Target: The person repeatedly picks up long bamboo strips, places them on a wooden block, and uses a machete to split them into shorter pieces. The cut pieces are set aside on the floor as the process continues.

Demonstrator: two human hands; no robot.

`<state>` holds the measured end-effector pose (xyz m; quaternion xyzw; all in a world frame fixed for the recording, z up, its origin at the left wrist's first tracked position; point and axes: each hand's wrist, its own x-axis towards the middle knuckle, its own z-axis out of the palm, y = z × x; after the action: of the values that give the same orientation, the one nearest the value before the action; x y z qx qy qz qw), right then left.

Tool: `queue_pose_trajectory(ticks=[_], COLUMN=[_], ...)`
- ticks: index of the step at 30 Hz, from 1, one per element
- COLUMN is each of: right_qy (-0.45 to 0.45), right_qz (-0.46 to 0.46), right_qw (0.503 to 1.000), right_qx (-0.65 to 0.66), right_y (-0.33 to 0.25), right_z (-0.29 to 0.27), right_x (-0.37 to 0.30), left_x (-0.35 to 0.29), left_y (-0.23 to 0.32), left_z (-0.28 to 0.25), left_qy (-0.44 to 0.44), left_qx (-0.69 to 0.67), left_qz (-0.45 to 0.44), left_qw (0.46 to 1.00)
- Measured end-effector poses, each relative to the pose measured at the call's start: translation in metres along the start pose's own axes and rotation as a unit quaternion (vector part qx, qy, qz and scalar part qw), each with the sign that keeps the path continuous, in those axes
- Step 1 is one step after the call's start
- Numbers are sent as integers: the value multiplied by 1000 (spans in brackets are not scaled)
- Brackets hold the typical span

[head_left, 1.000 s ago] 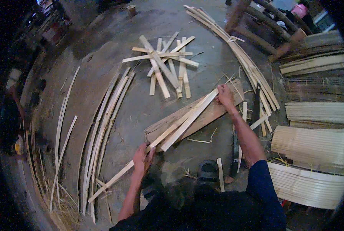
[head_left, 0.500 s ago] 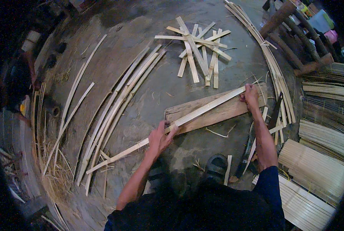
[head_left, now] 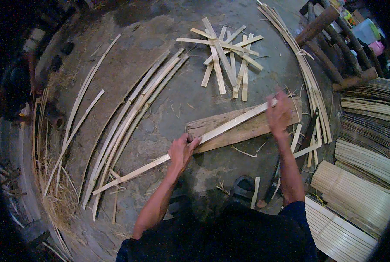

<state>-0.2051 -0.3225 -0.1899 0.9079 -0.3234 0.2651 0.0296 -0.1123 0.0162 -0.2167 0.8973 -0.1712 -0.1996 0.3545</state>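
Note:
A long pale bamboo strip (head_left: 234, 125) slants across a rough wooden board (head_left: 265, 129) on the ground. My left hand (head_left: 182, 153) is closed round the strip near the board's left end, thumb along it. The strip's near part runs on down to the left. My right hand (head_left: 281, 114) is at the strip's far end, over the board's right part. Motion smears its fingers, so their grip cannot be made out. Right of the board lies a dark blade (head_left: 311, 131). A tool with a wooden handle end (head_left: 262, 204) lies partly behind my right forearm.
Long bamboo strips (head_left: 136, 115) lie to the left, beside a heap of shavings (head_left: 57, 207). Shorter strips (head_left: 223, 56) lie crisscrossed ahead. Bundled slats (head_left: 356, 187) are stacked at right, below a wooden frame (head_left: 330, 48). A person (head_left: 20, 85) shows dimly at far left.
My right hand has shifted slightly left and its fingers have blurred with motion. The left hand keeps its hold on the strip, which stays in nearly the same place.

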Motion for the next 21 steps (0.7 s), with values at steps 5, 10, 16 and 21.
queue_pose_trajectory(ticks=[5,10,16,21], right_qy=[-200,-417,-406,-375], right_qz=[-341,-303,-291,-290], right_qw=[895,848,856,872], right_qx=[209,123,135,123], right_y=[-97,-124,-122,-112], right_z=[1,-25,-43,-39], right_x=[-39,-22,-13,-26], left_x=[-5,-13,-11,4], left_y=[-2,-2,5,1], left_z=[6,3,-19,-43], left_qy=[14,65,-17,-193], left_qx=[-5,-12,-88,-58], left_qz=[19,48,110,80], left_qw=[1000,997,990,976])
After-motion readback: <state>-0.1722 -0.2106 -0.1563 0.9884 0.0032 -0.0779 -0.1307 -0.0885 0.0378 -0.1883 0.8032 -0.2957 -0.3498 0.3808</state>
